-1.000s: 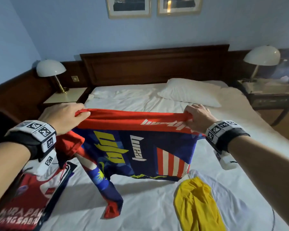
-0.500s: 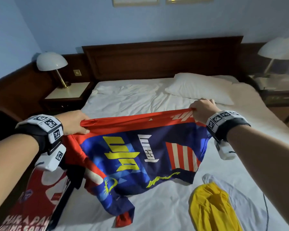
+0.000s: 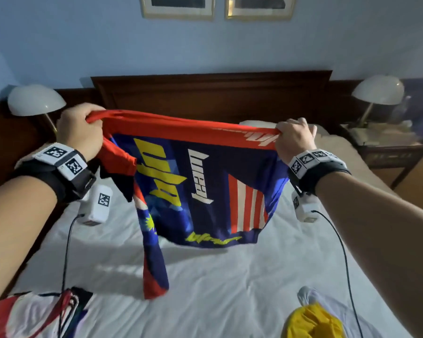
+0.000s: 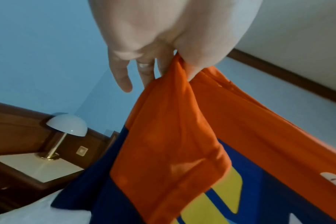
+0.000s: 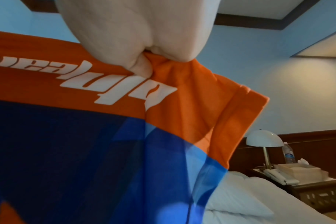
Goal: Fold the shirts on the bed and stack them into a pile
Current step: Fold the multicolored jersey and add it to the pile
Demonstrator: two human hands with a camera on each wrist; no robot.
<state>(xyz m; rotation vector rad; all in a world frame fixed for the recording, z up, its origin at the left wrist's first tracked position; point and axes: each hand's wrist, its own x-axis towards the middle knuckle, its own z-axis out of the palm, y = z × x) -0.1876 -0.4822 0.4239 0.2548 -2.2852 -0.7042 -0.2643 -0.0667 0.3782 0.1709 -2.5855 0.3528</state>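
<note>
Both forearms are bare, no sleeves showing. Each wrist wears a black strap (image 3: pixel 69 181) topped with white blocks printed in black square codes (image 3: pixel 59 154); a small white box (image 3: pixel 97 204) hangs beneath, trailing a thin black cable (image 3: pixel 65 252).

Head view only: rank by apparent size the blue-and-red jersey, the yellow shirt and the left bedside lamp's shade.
1. Blue-and-red jersey, spread between left hand and right hand.
2-3. Yellow shirt and left lamp shade look alike; the shirt is cut off and nearer, so unranked.

Smooth cloth shirt (image 3: pixel 205 186), glossy wooden headboard (image 3: pixel 210 93)
</note>
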